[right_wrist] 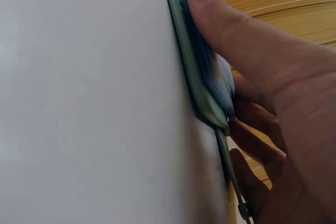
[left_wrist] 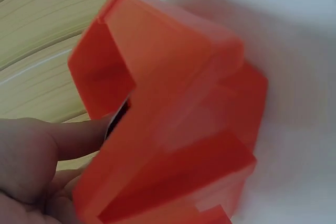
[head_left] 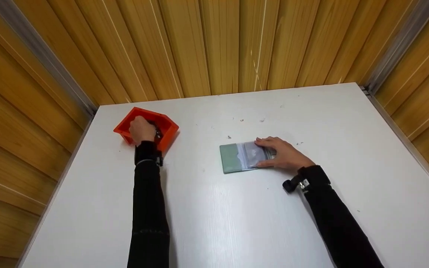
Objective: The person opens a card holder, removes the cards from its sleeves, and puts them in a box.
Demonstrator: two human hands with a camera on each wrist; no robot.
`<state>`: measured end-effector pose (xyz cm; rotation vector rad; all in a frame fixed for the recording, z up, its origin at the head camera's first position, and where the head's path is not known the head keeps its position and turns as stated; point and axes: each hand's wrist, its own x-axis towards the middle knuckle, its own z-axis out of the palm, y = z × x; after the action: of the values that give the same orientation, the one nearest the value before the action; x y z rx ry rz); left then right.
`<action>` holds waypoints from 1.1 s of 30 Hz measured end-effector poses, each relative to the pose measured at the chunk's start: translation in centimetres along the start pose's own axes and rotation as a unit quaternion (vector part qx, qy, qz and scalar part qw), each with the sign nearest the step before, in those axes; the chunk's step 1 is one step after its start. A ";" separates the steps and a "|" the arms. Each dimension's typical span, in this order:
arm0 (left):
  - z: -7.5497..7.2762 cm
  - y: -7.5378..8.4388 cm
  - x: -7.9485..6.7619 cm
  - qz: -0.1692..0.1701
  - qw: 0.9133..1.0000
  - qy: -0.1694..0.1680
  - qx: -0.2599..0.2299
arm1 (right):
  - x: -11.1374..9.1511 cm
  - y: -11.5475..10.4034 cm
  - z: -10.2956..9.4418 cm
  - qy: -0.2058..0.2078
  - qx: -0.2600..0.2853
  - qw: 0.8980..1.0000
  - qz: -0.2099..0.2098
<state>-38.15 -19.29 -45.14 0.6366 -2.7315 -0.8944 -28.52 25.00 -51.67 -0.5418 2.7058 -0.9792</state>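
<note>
A green card holder [head_left: 230, 158] with clear plastic sleeves lies opened out on the white table in the head view. My right hand [head_left: 285, 153] holds its sleeves, thumb at the near edge and fingers at the far edge. In the right wrist view the thumb lies along the stacked sleeves [right_wrist: 202, 51], and a thin cord-like strip hangs below. My left hand [head_left: 142, 130] reaches into an orange-red bin [head_left: 169, 139], fingers curled, beside dark items [head_left: 158, 131]. The left wrist view shows its thumb against a dark, pale-edged thing [left_wrist: 117, 119]; the bin wall hides the fingertips.
The white table [head_left: 207, 223] stands against yellow wood-look panels [head_left: 218, 48] at the back and sides. Small scraps [head_left: 262, 120] lie scattered beyond the card holder. A small black camera [head_left: 289, 186] sticks out from the right wrist strap.
</note>
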 end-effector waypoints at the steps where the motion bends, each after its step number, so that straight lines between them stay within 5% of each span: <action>1: 0.1 0.1 0.0 -0.001 1.000 -0.002 0.009 | 0.0 0.0 0.0 0.000 0.001 1.000 0.001; 12: 0.8 0.9 -0.2 -0.014 0.993 -0.035 0.115 | -0.1 0.0 -0.2 0.004 0.002 1.000 -0.009; 20: 1.8 1.1 -0.1 -0.028 0.973 -0.074 0.217 | 0.1 0.2 0.0 -0.005 0.003 1.000 -0.005; 33: 3.0 1.4 -0.3 -0.037 0.951 -0.097 0.291 | 0.2 -0.2 0.0 -0.006 0.005 1.000 0.006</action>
<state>-39.27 -16.58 -46.65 0.7839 -3.1820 -0.1409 -28.61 24.82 -51.59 -0.5259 2.6902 -0.9823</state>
